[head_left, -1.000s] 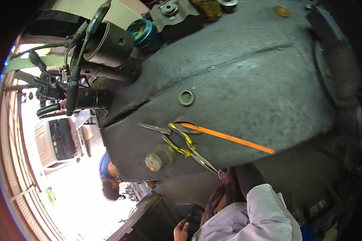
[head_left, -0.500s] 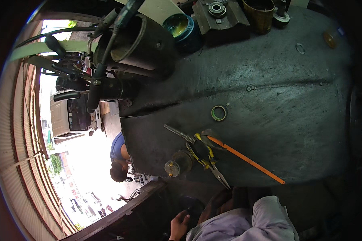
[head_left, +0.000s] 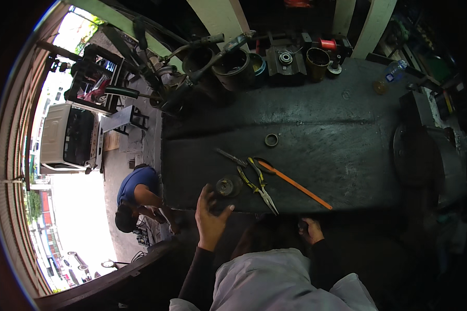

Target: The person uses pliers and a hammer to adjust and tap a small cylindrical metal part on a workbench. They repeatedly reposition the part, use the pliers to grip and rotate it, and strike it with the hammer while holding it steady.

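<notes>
My left hand (head_left: 211,220) is raised at the bench's near edge, fingers spread and thumb apart, with nothing in it. Just beyond its fingertips stands a small round glass jar (head_left: 225,187). My right hand (head_left: 312,231) is by the same edge farther right, its fingers curled round something small and dark that I cannot make out. Between them on the bench lie long-nose pliers (head_left: 265,196) with yellow-and-black handles, their tips toward me. A slim metal rod (head_left: 230,156) lies beside the handles, and a long orange strip like a hacksaw blade (head_left: 298,186) slants to the right.
A small ring-shaped roll (head_left: 271,145) lies farther back on the dark bench (head_left: 342,150). Buckets (head_left: 232,70), a bearing (head_left: 285,58) on a metal block and a brown can (head_left: 317,65) line the far side. At left, a person in blue (head_left: 140,186) bends down beyond the bench.
My left hand has risen toward the jar with its fingers spreading. My right hand has come into view. The view has shifted, showing more of the far side; the bench tools lie as before.
</notes>
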A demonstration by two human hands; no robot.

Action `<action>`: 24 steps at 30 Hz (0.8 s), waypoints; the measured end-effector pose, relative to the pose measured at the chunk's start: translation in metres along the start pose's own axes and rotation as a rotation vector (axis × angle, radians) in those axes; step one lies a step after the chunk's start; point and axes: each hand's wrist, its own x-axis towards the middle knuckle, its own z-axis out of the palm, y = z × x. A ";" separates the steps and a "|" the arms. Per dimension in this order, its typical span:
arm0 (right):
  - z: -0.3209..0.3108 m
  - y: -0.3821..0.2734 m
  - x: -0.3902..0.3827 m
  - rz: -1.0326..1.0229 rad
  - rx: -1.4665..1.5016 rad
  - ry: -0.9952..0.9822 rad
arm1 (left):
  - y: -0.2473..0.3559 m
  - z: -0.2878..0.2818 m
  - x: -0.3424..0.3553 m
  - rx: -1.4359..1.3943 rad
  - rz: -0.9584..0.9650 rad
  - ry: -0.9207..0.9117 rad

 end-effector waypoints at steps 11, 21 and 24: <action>0.039 0.005 -0.224 -0.124 -0.055 -0.032 | -0.021 0.007 0.039 -0.004 0.253 -0.050; 0.099 -0.004 -0.344 -0.342 0.144 -0.381 | -0.035 0.009 0.045 0.027 0.399 0.013; 0.122 -0.027 -0.328 -0.395 0.086 -0.420 | -0.033 0.012 0.043 0.031 0.346 -0.006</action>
